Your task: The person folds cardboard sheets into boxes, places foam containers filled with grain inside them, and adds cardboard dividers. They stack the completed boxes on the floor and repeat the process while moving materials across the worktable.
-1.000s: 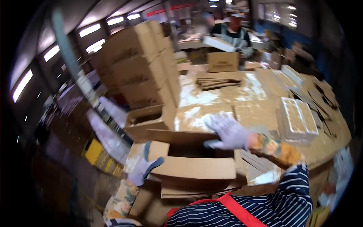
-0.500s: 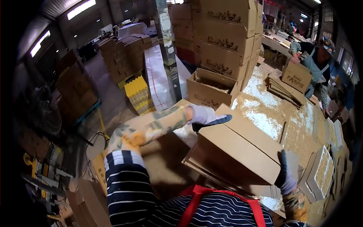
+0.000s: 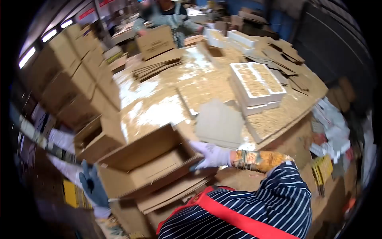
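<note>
An open cardboard box sits in front of me with its mouth up, over a stack of flat cardboard sheets. My right hand, in a pale glove with dark fingers, grips the box at its right end. At the left end, my left hand is beside the box wall with its gloved fingers stretched up and apart. Inside, the bottom of the box shows bare cardboard. A grey flat sheet lies on the table just beyond my right hand.
White foam trays with a grainy tan filling are stacked on the tan-strewn table. Tall carton stacks and another open carton stand to the left. Across the table, a person is behind an upright carton and flattened cartons.
The view has swung right. The box has turned from closed side up to open mouth up. My left hand has come off its top face to its left end.
</note>
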Demonstrator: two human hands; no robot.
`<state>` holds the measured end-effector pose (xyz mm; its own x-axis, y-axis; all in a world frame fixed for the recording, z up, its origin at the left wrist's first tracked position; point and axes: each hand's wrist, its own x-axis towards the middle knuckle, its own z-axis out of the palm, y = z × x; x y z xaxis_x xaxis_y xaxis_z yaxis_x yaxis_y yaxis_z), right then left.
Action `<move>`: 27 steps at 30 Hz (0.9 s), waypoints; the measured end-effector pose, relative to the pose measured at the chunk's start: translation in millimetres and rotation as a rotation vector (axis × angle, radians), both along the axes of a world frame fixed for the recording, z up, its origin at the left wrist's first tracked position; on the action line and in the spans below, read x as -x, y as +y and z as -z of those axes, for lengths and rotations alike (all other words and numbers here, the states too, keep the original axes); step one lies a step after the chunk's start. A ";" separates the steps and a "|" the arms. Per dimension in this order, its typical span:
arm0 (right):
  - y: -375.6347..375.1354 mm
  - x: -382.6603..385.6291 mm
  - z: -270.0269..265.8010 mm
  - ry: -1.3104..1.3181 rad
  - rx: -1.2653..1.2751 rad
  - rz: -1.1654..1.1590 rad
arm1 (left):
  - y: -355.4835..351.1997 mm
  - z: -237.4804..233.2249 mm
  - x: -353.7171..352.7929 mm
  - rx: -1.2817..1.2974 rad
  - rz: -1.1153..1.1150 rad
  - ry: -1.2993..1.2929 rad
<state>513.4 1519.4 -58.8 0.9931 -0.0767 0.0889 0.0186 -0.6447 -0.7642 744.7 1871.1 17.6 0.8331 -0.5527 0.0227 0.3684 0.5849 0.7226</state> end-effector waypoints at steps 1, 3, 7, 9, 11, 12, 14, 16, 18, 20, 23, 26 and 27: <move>-25.6 0.7 6.8 -0.007 0.049 -0.121 | 15.6 29.3 -36.0 -0.457 -0.033 -0.600; -103.6 -0.2 -10.3 0.048 0.356 -0.172 | -19.3 19.5 -24.7 -1.104 -0.043 -0.916; -296.6 1.5 -4.4 0.175 0.969 1.030 | -24.2 37.6 -16.4 -1.138 -0.173 -1.154; -370.9 9.1 -3.5 0.595 0.690 1.122 | -31.6 29.0 -6.5 -1.120 -0.180 -1.070; -379.7 -3.9 -2.9 0.807 0.545 1.171 | -39.0 24.5 -1.7 -1.151 -0.188 -1.011; -377.9 -12.9 -1.1 0.861 0.573 1.195 | -41.4 21.3 -1.9 -1.162 -0.186 -0.960; -377.1 -12.7 -7.9 0.876 0.553 1.138 | -39.5 21.1 -2.7 -1.215 -0.195 -0.990; -380.0 5.5 -1.9 0.762 0.550 1.050 | -29.7 28.4 -9.6 -1.163 -0.183 -1.045; -372.1 25.1 -0.6 0.653 0.456 1.032 | -25.2 31.2 -16.8 -1.162 -0.156 -1.039; -362.9 22.6 -6.8 0.694 0.414 1.157 | -30.7 26.3 -15.4 -1.255 -0.146 -1.089; -381.3 2.9 4.0 0.727 0.432 1.125 | -35.4 15.6 -24.5 -1.189 -0.074 -1.111; -323.1 -8.2 -32.1 0.552 0.399 1.074 | -48.7 0.7 -23.3 -1.217 -0.042 -1.101; -303.2 -15.3 -47.8 0.451 0.480 0.935 | -47.4 8.9 -26.5 -1.199 -0.061 -1.106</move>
